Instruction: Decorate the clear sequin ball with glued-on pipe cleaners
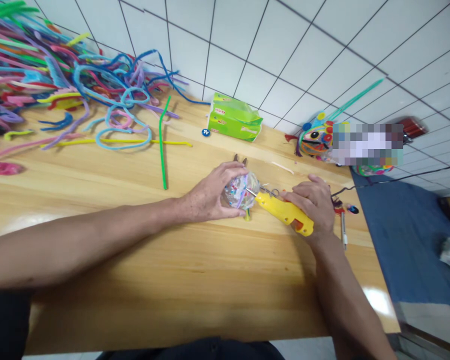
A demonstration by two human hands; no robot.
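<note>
Bordering a tiled wall, the desk spreads below. The right hand grips a yellow glue gun; the left hand clasps a clear decorated ball nearer the far edge. Gluing seems under way; the next move likely needs a steady nozzle.

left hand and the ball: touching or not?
Touching. The head view shows the left hand curled around one side of the ball, fingers over its far edge and thumb along its near edge.
</note>
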